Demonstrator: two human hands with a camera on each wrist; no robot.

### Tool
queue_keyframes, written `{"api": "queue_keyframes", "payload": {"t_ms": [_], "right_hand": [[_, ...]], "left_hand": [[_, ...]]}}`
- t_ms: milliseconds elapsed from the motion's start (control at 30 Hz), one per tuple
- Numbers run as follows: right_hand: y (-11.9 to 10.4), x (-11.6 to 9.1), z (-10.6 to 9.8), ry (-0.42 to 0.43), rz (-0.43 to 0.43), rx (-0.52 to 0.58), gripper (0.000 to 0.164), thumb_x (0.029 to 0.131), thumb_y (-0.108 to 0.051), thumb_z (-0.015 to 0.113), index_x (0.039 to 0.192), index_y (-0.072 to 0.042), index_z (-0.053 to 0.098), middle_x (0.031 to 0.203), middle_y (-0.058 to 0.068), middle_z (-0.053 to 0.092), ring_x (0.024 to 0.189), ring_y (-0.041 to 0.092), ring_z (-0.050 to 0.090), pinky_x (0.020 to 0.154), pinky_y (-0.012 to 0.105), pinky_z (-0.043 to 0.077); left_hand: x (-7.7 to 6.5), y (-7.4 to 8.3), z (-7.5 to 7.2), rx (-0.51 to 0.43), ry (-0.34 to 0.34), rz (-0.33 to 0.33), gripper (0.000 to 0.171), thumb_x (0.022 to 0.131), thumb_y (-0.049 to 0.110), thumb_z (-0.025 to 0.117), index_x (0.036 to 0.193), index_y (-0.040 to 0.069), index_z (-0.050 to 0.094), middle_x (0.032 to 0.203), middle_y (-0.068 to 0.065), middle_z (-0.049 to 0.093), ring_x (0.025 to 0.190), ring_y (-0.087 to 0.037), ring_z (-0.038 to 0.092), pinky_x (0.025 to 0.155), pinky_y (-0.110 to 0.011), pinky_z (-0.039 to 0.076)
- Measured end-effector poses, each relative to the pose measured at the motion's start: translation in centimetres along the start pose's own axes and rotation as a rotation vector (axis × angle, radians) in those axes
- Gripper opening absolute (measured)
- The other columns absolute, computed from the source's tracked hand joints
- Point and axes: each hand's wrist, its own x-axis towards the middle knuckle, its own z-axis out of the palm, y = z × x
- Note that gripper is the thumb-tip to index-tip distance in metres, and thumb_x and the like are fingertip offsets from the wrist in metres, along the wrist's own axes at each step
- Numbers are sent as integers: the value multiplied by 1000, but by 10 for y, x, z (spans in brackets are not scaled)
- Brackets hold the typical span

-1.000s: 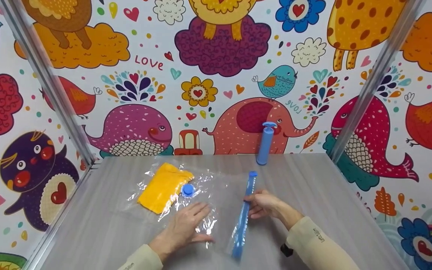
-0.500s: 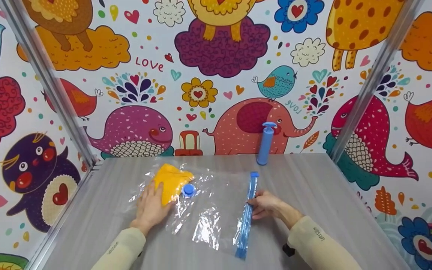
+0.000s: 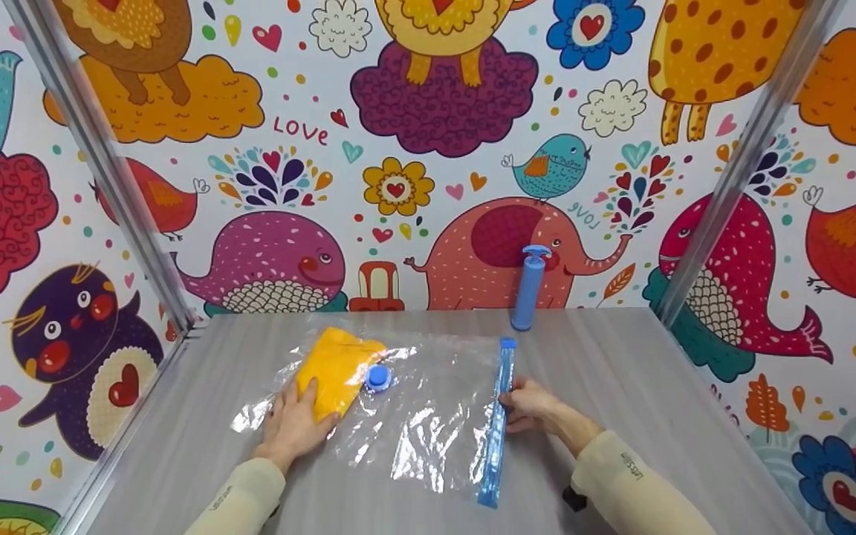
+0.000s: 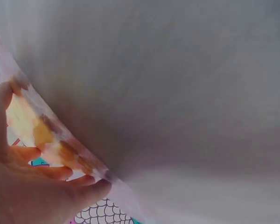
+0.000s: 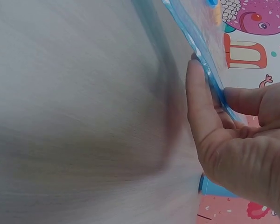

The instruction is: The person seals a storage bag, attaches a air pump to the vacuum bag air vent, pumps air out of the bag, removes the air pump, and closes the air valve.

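Because the see-through bag (image 3: 439, 423) spreads across the middle of the grey tabletop (image 3: 606, 371), your room lies around its rim. Its far side runs close to the table's back edge, below the patterned wall (image 3: 398, 111), and the blue hand pump (image 3: 527, 297) stands upright there, near the top end of the blue zip strip (image 3: 495, 446). Right of your right hand (image 3: 541, 409), a stretch of tabletop reaches the slanting side edge; more of it shows left of the bag and between your sleeves (image 3: 614, 475).

Your right hand pinches the blue zip strip between thumb and finger, lifting part of it off the table. Your left hand (image 3: 290, 429) holds nothing clenched; it rests, fingers spread, at the near left of the yellow packet (image 3: 333, 371).

The bag is crinkled and streaked with glare. Inside its left part, the packet looks soft and uneven in outline, a round blue valve (image 3: 378, 376) beside its right edge.
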Motion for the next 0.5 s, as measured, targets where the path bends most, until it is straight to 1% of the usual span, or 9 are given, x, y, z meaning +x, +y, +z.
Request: {"api": "queue_keyframes", "payload": {"t_ms": [133, 200, 300, 400, 500], "right_hand": [[2, 1, 0, 10, -27, -12, 25, 109, -2, 61, 130, 9, 60, 103, 14, 74, 87, 27, 77, 81, 49, 73], [3, 1, 0, 19, -29, -9, 25, 109, -2, 60, 131, 10, 60, 104, 16, 75, 89, 28, 78, 83, 51, 72], [5, 1, -1, 26, -36, -5, 28, 109, -1, 59, 134, 11, 59, 106, 17, 75, 91, 30, 79, 85, 53, 72], [6, 2, -4, 44, -45, -4, 31, 108, -1, 59, 136, 12, 59, 107, 19, 76, 91, 31, 80, 86, 54, 72], [7, 3, -8, 81, -53, -15, 30, 107, -1, 61, 134, 12, 58, 107, 19, 75, 89, 29, 78, 85, 53, 72]], "left_hand": [[-4, 0, 3, 0, -2, -6, 90, 103, 48, 73, 173, 4, 37, 177, -40, 28, 159, -68, 34, 127, -87, 31], [-6, 1, 4, 1, -13, -13, 90, 104, 48, 73, 173, 4, 36, 178, -39, 26, 160, -67, 33, 127, -87, 31], [-10, 5, 3, 10, -21, -14, 91, 104, 49, 74, 173, 4, 36, 177, -40, 27, 159, -67, 34, 126, -86, 33], [-14, 11, 2, 23, -15, -7, 91, 103, 48, 75, 172, 3, 37, 176, -41, 28, 157, -67, 37, 124, -86, 36], [-18, 16, 2, 34, -4, 0, 92, 102, 48, 77, 171, 2, 38, 175, -43, 29, 154, -67, 39, 122, -86, 40]]}}
